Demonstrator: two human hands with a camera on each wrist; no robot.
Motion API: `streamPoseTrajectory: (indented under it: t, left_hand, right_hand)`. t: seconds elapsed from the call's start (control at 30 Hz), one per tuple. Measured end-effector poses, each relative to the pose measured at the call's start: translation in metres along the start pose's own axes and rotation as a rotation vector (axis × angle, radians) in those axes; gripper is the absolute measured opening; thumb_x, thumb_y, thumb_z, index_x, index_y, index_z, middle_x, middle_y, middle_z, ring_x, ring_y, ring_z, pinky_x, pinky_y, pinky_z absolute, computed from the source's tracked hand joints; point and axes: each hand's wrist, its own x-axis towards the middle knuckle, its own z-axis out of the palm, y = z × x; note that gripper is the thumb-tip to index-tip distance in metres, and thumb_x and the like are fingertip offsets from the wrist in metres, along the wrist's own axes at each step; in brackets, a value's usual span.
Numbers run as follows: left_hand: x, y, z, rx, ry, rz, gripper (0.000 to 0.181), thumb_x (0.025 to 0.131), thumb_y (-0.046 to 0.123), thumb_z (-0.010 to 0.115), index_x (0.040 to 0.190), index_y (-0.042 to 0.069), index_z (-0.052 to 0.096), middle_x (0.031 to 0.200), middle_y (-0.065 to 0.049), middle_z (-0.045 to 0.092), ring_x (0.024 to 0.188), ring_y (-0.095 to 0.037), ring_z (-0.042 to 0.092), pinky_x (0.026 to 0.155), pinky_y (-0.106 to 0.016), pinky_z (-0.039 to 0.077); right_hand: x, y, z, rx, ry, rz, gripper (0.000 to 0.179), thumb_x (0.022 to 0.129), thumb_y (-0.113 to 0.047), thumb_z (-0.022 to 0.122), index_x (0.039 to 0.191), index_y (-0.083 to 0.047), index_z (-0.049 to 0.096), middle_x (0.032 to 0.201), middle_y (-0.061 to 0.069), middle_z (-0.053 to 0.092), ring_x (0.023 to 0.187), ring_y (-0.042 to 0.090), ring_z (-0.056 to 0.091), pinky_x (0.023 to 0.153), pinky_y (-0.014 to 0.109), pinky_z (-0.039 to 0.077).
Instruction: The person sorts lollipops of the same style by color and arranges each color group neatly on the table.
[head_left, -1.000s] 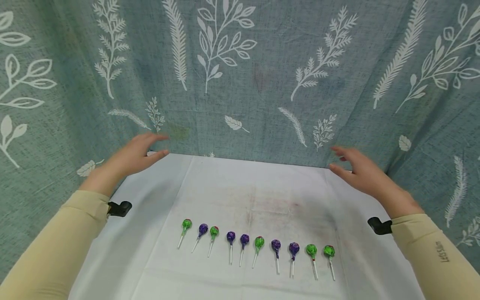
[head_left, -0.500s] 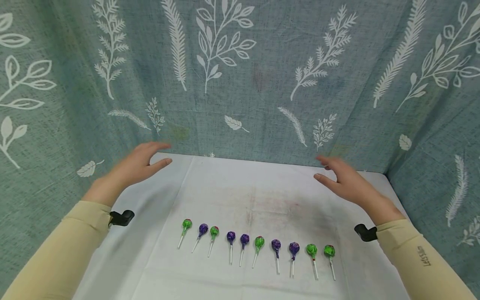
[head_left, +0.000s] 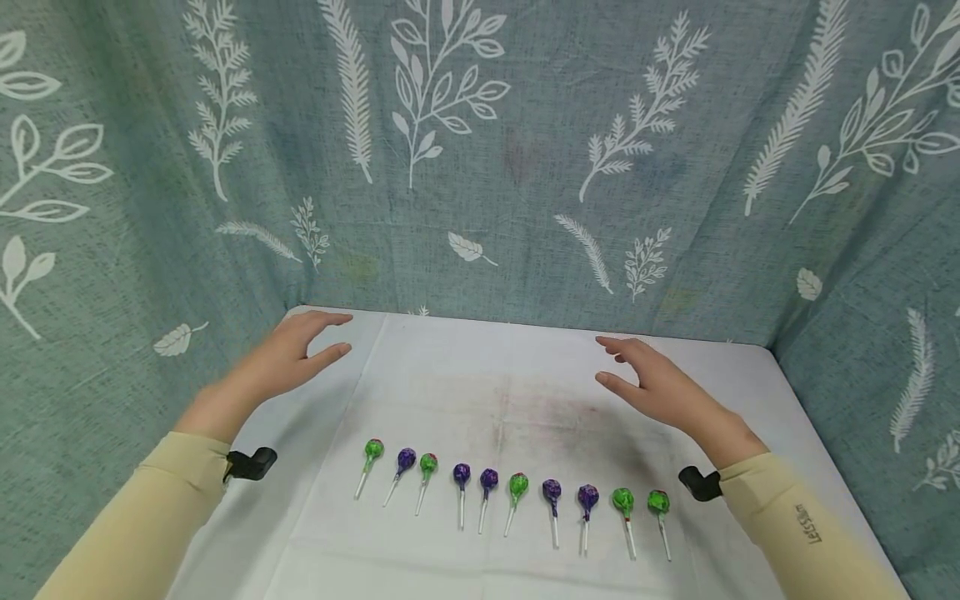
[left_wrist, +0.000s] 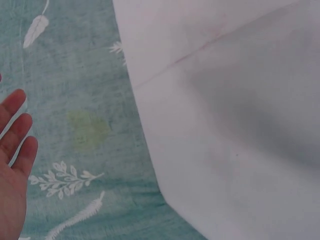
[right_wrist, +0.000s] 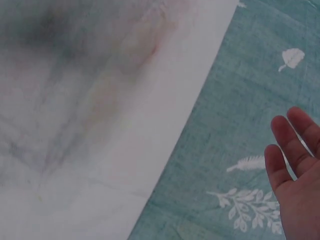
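Note:
Several wrapped lollipops lie in a slightly slanting row on the white-covered table (head_left: 420,367), sticks toward the near side. Some wrappers are green, as on the leftmost lollipop (head_left: 373,449) and the rightmost lollipop (head_left: 658,502); others are purple, like the purple lollipop (head_left: 552,490) right of the middle. Above the table's far left part hovers my left hand (head_left: 288,357), holding nothing, fingers and thumb extended apart. Over the far right part, my right hand (head_left: 663,387) is likewise raised with loose fingers and holds nothing. Both wrist views show spread fingers and no lollipop.
A blue-green curtain (head_left: 525,150) with white leaf prints hangs behind the table and along both sides. Each sleeve end carries a black wrist mount, the left mount (head_left: 252,463) and the right mount (head_left: 701,482). Faint reddish stains mark the cloth's middle.
Both hands have come down and nearer from the curtain's lower edge. The right hand has also moved clearly leftward, the left slightly rightward. The lollipops have stayed put.

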Motion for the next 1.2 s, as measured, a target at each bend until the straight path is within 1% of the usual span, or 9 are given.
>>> streamPoseTrajectory:
  t: [0.13, 0.4, 0.53, 0.7, 0.77, 0.83, 0.97, 1.07, 1.2]
  left_hand:
    - [-0.007, 0.001, 0.007, -0.028, -0.005, -0.020, 0.053, 0.087, 0.051, 0.050, 0.134, 0.026, 0.042, 0.132, 0.002, 0.042, 0.124, -0.027, 0.032, 0.094, -0.051, 0.030]
    - [-0.016, 0.005, 0.017, -0.064, -0.031, -0.028, 0.051, 0.088, 0.050, 0.050, 0.134, 0.029, 0.041, 0.133, 0.005, 0.040, 0.126, -0.025, 0.030, 0.097, -0.049, 0.028]
    - [-0.021, 0.005, 0.024, -0.072, -0.033, -0.038, 0.052, 0.087, 0.051, 0.050, 0.133, 0.029, 0.041, 0.133, 0.007, 0.040, 0.126, -0.023, 0.031, 0.096, -0.049, 0.030]
    - [-0.026, 0.007, 0.036, -0.089, -0.030, -0.046, 0.050, 0.087, 0.051, 0.050, 0.132, 0.031, 0.042, 0.131, 0.010, 0.040, 0.124, -0.021, 0.033, 0.095, -0.048, 0.032]
    - [-0.028, 0.007, 0.042, -0.094, -0.032, -0.045, 0.050, 0.087, 0.052, 0.050, 0.132, 0.033, 0.042, 0.131, 0.011, 0.040, 0.124, -0.019, 0.033, 0.095, -0.047, 0.033]
    - [-0.030, 0.006, 0.047, -0.097, -0.032, -0.044, 0.049, 0.086, 0.052, 0.050, 0.131, 0.035, 0.041, 0.130, 0.012, 0.040, 0.124, -0.019, 0.033, 0.095, -0.047, 0.033]
    - [-0.035, 0.005, 0.052, -0.103, -0.019, -0.049, 0.048, 0.086, 0.051, 0.052, 0.131, 0.036, 0.042, 0.130, 0.012, 0.041, 0.123, -0.019, 0.034, 0.094, -0.048, 0.033]
    - [-0.038, 0.004, 0.055, -0.105, -0.024, -0.046, 0.047, 0.086, 0.051, 0.053, 0.130, 0.037, 0.043, 0.130, 0.010, 0.042, 0.123, -0.021, 0.034, 0.093, -0.049, 0.034]
    - [-0.041, 0.003, 0.058, -0.106, -0.034, -0.049, 0.045, 0.085, 0.052, 0.052, 0.127, 0.037, 0.044, 0.130, 0.009, 0.042, 0.123, -0.022, 0.034, 0.092, -0.049, 0.035]
  right_hand:
    - [0.001, -0.004, 0.009, -0.007, -0.007, -0.037, 0.061, 0.087, -0.055, 0.047, 0.140, -0.029, 0.031, 0.133, -0.005, 0.039, 0.115, 0.017, 0.043, 0.082, 0.043, 0.045]
    - [0.005, -0.013, 0.029, 0.039, -0.018, -0.048, 0.058, 0.086, -0.054, 0.048, 0.138, -0.033, 0.033, 0.130, -0.014, 0.039, 0.114, 0.012, 0.043, 0.083, 0.038, 0.045]
    - [0.008, -0.018, 0.041, 0.043, -0.019, -0.061, 0.059, 0.086, -0.054, 0.049, 0.138, -0.030, 0.035, 0.130, -0.014, 0.040, 0.113, 0.010, 0.044, 0.082, 0.036, 0.045]
    - [0.009, -0.025, 0.055, 0.057, -0.044, -0.066, 0.058, 0.086, -0.055, 0.047, 0.138, -0.033, 0.034, 0.131, -0.013, 0.040, 0.114, 0.011, 0.044, 0.083, 0.036, 0.044]
    - [0.009, -0.027, 0.061, 0.063, -0.055, -0.069, 0.058, 0.086, -0.056, 0.047, 0.138, -0.034, 0.033, 0.131, -0.015, 0.039, 0.114, 0.010, 0.044, 0.083, 0.035, 0.044]
    - [0.009, -0.030, 0.068, 0.068, -0.062, -0.079, 0.058, 0.086, -0.056, 0.047, 0.138, -0.033, 0.034, 0.130, -0.015, 0.040, 0.113, 0.009, 0.044, 0.083, 0.035, 0.044]
    - [0.013, -0.038, 0.079, 0.066, -0.085, -0.112, 0.055, 0.087, -0.056, 0.045, 0.137, -0.037, 0.032, 0.127, -0.016, 0.041, 0.112, 0.008, 0.044, 0.084, 0.034, 0.044]
    - [0.017, -0.044, 0.086, 0.054, -0.111, -0.135, 0.054, 0.088, -0.056, 0.043, 0.137, -0.040, 0.030, 0.127, -0.014, 0.041, 0.112, 0.008, 0.044, 0.086, 0.034, 0.043]
    - [0.023, -0.054, 0.094, 0.049, -0.150, -0.174, 0.054, 0.089, -0.055, 0.042, 0.138, -0.036, 0.030, 0.129, -0.005, 0.043, 0.113, 0.010, 0.044, 0.089, 0.037, 0.042]
